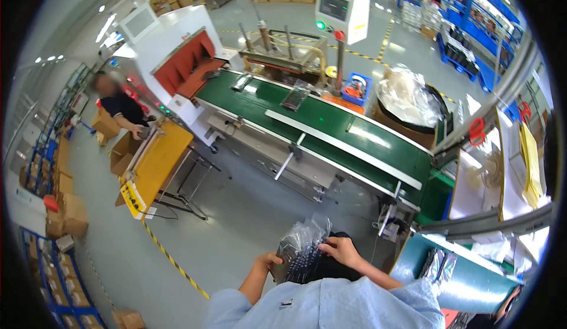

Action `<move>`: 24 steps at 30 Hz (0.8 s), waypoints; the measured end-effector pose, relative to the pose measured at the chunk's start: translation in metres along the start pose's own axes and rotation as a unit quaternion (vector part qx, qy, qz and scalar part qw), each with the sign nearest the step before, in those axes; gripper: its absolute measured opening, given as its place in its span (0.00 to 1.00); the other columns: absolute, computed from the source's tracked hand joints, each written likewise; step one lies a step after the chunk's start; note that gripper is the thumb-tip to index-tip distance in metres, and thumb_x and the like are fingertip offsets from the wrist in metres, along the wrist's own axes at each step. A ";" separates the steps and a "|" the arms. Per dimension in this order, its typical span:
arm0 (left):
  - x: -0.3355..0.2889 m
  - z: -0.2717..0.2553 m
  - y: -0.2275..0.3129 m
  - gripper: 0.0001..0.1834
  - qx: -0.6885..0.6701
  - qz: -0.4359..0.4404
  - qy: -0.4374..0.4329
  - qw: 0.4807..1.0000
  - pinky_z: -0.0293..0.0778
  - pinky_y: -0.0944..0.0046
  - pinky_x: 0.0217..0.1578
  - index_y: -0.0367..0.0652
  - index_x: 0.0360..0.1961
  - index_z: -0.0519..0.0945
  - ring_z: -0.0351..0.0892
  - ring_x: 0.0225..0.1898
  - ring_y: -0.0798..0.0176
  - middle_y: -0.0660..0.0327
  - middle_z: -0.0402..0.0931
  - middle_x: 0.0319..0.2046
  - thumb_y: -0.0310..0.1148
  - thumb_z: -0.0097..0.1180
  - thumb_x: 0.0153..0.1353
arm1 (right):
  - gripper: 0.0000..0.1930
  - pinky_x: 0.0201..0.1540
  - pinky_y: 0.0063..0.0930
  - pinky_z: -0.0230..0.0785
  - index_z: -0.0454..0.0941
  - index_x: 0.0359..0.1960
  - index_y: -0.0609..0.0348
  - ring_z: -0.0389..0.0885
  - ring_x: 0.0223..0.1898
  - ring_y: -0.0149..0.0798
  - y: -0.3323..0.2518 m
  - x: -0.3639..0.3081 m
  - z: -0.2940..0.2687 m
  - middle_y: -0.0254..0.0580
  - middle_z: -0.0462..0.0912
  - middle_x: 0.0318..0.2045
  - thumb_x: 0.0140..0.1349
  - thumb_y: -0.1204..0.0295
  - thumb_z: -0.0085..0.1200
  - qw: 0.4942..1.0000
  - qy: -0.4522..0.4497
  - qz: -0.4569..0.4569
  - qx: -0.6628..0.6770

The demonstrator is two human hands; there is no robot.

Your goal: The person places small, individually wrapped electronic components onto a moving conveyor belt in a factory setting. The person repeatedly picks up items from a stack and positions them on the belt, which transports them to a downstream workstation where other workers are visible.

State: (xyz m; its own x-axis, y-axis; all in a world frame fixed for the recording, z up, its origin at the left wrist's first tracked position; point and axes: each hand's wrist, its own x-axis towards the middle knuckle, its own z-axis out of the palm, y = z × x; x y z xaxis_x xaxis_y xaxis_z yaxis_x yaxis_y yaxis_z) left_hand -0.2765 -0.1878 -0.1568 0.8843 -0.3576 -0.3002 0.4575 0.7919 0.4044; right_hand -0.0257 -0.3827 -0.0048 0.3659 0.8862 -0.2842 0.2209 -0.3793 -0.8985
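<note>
In front of my body is a clear plastic bag (304, 236), crumpled at its upper end, with a dark item showing through its lower part. My left hand (270, 262) is closed on the bag's left side, with the thumb near its edge. At the right side, my right hand (341, 250) pinches the plastic between thumb and fingers. What exactly lies inside the bag is too small to make out. Beyond my hands runs a green conveyor belt (378, 134); a dark wrapped package (295, 97) and a smaller package (242, 82) lie on it.
The belt leads left to a white machine (171, 40) with red curtain flaps (186, 63). A yellow table (159, 158) stands at the left, beside another person (121, 102). A control box (342, 13) rises behind the belt. At lower right, a green bench (472, 279) carries dark packages.
</note>
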 end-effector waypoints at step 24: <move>0.013 -0.010 0.123 0.44 -0.230 0.344 0.231 0.881 0.60 0.47 0.54 0.45 0.61 0.55 0.62 0.54 0.47 0.50 0.59 0.56 0.49 0.56 0.42 | 0.15 0.34 0.32 0.64 0.74 0.33 0.66 0.73 0.26 0.39 0.069 0.415 -0.220 0.51 0.76 0.23 0.61 0.64 0.45 0.853 0.514 0.050 0.080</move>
State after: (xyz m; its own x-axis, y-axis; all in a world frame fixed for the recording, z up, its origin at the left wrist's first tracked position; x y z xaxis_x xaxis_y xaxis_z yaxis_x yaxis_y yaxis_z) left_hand -0.2096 -0.0902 -0.1195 0.7569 0.4412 -0.4822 -0.3522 0.8968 0.2678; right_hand 0.3403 -0.0999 -0.1111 0.9929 0.1190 0.0080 0.0466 -0.3250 -0.9446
